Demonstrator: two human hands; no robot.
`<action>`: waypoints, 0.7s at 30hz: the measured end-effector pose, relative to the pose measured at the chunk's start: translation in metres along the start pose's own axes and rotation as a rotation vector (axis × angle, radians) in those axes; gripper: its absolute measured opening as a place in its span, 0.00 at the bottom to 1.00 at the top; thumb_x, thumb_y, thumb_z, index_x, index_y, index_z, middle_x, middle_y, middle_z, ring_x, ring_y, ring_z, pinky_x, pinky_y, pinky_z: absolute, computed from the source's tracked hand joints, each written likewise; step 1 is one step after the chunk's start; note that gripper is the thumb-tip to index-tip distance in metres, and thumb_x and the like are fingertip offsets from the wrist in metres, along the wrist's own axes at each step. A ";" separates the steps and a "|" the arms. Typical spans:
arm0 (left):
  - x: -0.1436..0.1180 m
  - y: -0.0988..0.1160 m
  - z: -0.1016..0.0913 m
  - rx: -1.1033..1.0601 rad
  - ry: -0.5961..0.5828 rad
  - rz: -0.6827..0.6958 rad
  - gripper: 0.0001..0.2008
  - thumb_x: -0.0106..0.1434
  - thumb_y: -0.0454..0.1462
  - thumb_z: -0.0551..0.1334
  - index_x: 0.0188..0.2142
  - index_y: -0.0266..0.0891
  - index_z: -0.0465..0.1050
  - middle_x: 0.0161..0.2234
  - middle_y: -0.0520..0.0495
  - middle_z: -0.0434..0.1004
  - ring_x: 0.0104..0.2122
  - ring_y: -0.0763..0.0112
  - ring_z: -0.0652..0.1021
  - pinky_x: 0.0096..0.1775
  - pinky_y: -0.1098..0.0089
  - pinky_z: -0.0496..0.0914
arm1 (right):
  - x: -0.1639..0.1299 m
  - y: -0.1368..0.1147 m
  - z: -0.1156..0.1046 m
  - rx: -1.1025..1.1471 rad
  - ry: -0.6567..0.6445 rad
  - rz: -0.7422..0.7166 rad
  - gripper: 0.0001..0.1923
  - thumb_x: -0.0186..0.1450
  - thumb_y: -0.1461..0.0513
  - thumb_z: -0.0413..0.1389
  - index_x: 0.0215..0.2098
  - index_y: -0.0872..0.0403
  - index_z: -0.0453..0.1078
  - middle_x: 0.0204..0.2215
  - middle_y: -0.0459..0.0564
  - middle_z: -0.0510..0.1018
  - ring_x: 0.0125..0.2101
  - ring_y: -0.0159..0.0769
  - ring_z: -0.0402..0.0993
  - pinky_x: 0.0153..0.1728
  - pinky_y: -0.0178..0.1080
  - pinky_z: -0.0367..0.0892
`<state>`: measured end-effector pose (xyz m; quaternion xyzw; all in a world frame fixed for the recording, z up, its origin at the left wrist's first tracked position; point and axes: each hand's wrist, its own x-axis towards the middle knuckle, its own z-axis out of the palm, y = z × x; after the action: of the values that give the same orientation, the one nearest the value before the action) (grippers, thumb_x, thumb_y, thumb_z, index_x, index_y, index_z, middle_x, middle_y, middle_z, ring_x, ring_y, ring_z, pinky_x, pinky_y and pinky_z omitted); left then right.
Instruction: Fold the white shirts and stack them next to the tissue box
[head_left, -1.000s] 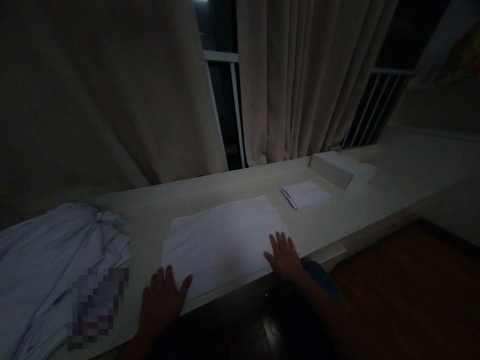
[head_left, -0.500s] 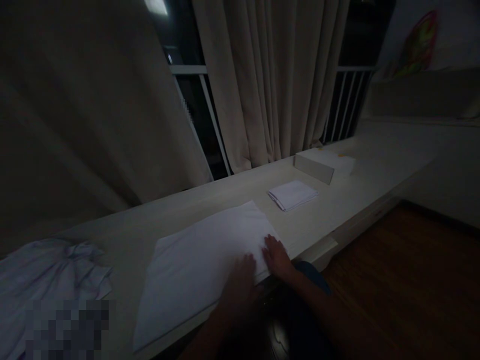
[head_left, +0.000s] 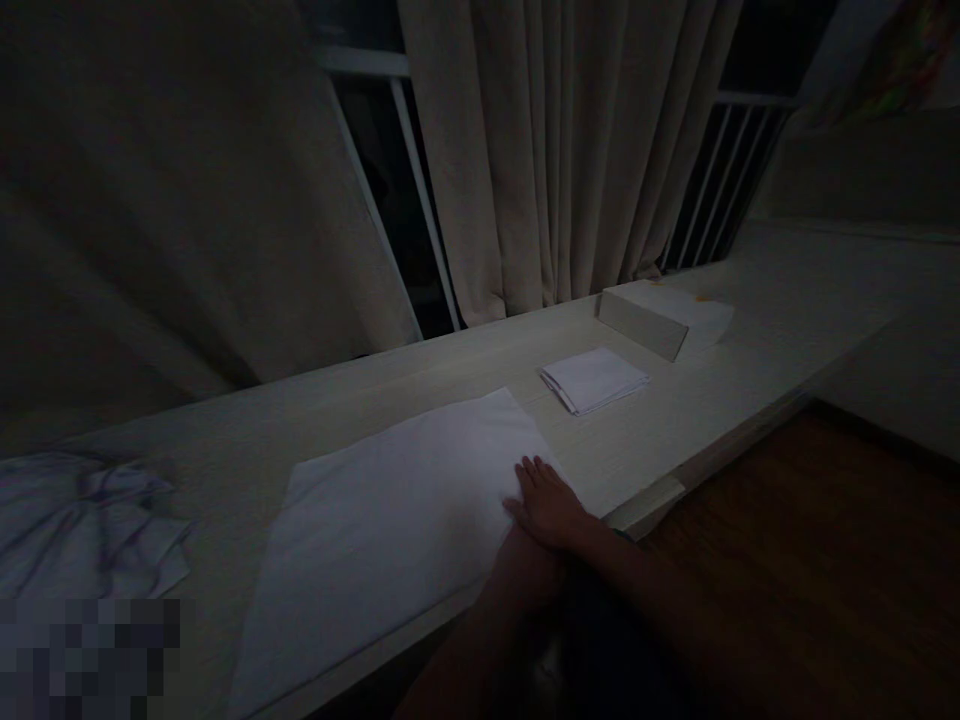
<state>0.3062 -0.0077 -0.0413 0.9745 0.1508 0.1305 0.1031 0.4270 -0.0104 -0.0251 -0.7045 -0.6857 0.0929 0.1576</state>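
Note:
A white cloth (head_left: 397,520) lies spread in a flat, folded layer along the front of the desk. My right hand (head_left: 549,505) rests palm down on its right end, fingers stretched out. Just below and partly under it is my left hand (head_left: 525,572), near the cloth's front right edge. Its fingers are hidden, so whether it grips the cloth cannot be made out. Farther right, a smaller folded white cloth (head_left: 595,380) lies in a neat rectangle. At the far left sits a crumpled pale cloth with darker stripes (head_left: 90,525).
The long pale desk (head_left: 675,425) runs along a window with beige curtains (head_left: 517,160). A white box (head_left: 652,320) stands behind the folded cloth. Below the desk's front edge a drawer (head_left: 652,505) juts out. Wooden floor (head_left: 787,560) shows at right. The room is dim.
My left hand has moved right and toward the desk's front edge, partly beneath my right hand. The right hand stays at the cloth's right end. The camera view has tilted down slightly.

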 end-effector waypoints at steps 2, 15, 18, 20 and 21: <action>0.001 0.002 -0.008 -0.016 -0.014 0.001 0.31 0.67 0.42 0.50 0.68 0.42 0.49 0.68 0.42 0.52 0.67 0.57 0.53 0.65 0.49 0.48 | 0.022 0.003 0.007 -0.018 -0.006 0.007 0.45 0.69 0.40 0.30 0.69 0.65 0.49 0.68 0.61 0.47 0.68 0.53 0.38 0.66 0.50 0.39; 0.001 0.003 -0.023 0.079 -0.121 0.036 0.35 0.64 0.42 0.53 0.68 0.40 0.46 0.69 0.42 0.48 0.68 0.51 0.45 0.66 0.45 0.39 | 0.158 0.031 0.030 -0.063 0.034 0.142 0.48 0.68 0.39 0.28 0.69 0.68 0.43 0.69 0.64 0.43 0.68 0.55 0.33 0.65 0.53 0.32; 0.000 0.003 -0.023 0.103 -0.123 0.030 0.35 0.64 0.43 0.53 0.68 0.39 0.46 0.69 0.41 0.47 0.68 0.51 0.45 0.65 0.45 0.40 | 0.179 0.036 0.032 -0.052 0.037 0.173 0.48 0.68 0.39 0.29 0.69 0.70 0.43 0.69 0.66 0.43 0.68 0.57 0.33 0.65 0.54 0.32; 0.000 0.004 -0.024 0.120 -0.129 0.034 0.35 0.64 0.43 0.54 0.68 0.39 0.48 0.69 0.41 0.47 0.68 0.50 0.45 0.65 0.44 0.41 | 0.191 0.037 0.032 -0.047 0.030 0.188 0.48 0.68 0.39 0.29 0.69 0.71 0.43 0.69 0.67 0.42 0.68 0.57 0.32 0.65 0.55 0.31; 0.000 0.004 -0.024 0.129 -0.133 0.039 0.35 0.63 0.43 0.54 0.68 0.40 0.49 0.69 0.42 0.48 0.68 0.50 0.46 0.65 0.43 0.41 | 0.196 0.038 0.032 -0.048 0.029 0.195 0.48 0.68 0.39 0.29 0.69 0.71 0.42 0.69 0.67 0.41 0.68 0.57 0.31 0.65 0.55 0.30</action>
<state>0.3007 -0.0072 -0.0173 0.9883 0.1329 0.0575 0.0474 0.4595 0.1877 -0.0510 -0.7728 -0.6135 0.0811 0.1405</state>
